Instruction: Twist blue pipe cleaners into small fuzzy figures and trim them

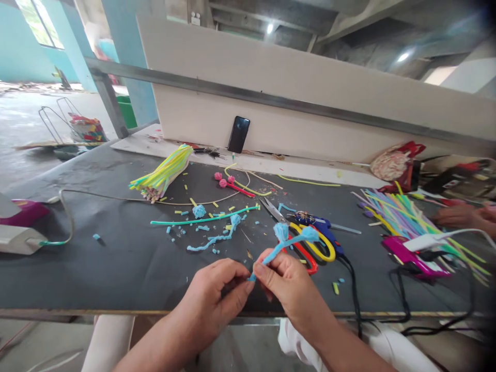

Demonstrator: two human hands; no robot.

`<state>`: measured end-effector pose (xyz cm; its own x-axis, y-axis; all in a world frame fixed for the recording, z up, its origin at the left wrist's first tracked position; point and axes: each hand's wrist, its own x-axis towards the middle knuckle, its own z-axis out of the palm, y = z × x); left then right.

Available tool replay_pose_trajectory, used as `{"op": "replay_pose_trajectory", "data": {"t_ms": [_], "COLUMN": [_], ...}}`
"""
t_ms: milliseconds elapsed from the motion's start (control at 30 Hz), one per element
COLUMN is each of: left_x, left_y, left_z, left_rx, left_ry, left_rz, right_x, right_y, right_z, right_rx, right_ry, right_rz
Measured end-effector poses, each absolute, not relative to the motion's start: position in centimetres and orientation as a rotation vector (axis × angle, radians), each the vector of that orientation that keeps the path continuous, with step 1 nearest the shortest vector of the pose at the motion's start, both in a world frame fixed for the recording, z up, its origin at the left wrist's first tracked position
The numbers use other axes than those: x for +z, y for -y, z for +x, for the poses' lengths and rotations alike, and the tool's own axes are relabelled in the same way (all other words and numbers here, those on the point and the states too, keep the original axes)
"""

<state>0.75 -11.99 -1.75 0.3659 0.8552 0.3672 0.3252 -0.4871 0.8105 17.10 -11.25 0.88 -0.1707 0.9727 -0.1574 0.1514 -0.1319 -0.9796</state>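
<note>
Between my two hands is a blue pipe cleaner with fluffy blue balls at its upper end. My left hand pinches its lower tip. Slightly higher on the stem, my right hand grips it between thumb and fingers. Just beyond my right hand lie scissors with yellow and red handles, blades pointing away. A blue glue gun lies against them. Ahead of my left hand are a bent blue pipe cleaner piece, a loose blue ball and a straight teal pipe cleaner.
A yellow-green pipe cleaner bundle lies back left, pink balls on a red stem at centre. A phone leans on the board. Right are more pipe cleaners, a magenta device, black cables and another person's hand.
</note>
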Motion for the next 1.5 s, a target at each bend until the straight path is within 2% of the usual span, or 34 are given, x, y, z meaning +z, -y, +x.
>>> {"op": "replay_pose_trajectory", "data": {"t_ms": [300, 500, 600, 833, 1033, 1133, 1267, 1400, 1500], "left_x": [-2.7, -3.0, -2.9, -1.9, -2.2, -2.7, -2.7, -1.9, -1.3], "left_y": [12.4, 12.8, 12.8, 13.0, 12.9, 12.8, 12.4, 11.9, 11.5], "left_z": [1.3, 2.0, 1.8, 1.1, 1.3, 1.2, 0.0, -1.3, -1.6], "left_rx": [1.143, 0.988, 0.884, 0.826, 0.93, 1.159, 1.437, 1.348, 1.211], "left_ry": [-1.183, -1.369, -1.329, -1.217, -1.113, -1.14, -0.937, -0.743, -0.755], "left_rz": [2.393, 2.633, 2.464, 1.683, 1.276, 1.549, 2.321, 2.772, 2.639], "right_x": [0.4, -0.4, -0.4, 0.9, 1.1, 1.0, 0.3, 0.0, 0.4], "right_y": [11.4, 11.3, 11.2, 11.0, 10.9, 11.0, 11.2, 11.2, 11.1], "right_z": [16.8, 16.6, 16.6, 16.8, 16.9, 16.9, 17.0, 16.9, 16.8], "right_rx": [1.27, 1.058, 1.093, 1.476, 1.509, 1.52, 1.557, 1.586, 1.484], "right_ry": [1.5, 1.553, 1.541, 1.35, 1.203, 1.186, 1.218, 1.174, 1.231], "right_rz": [-1.364, -1.482, -1.486, -1.239, -1.152, -1.12, -1.158, -1.246, -1.303]}}
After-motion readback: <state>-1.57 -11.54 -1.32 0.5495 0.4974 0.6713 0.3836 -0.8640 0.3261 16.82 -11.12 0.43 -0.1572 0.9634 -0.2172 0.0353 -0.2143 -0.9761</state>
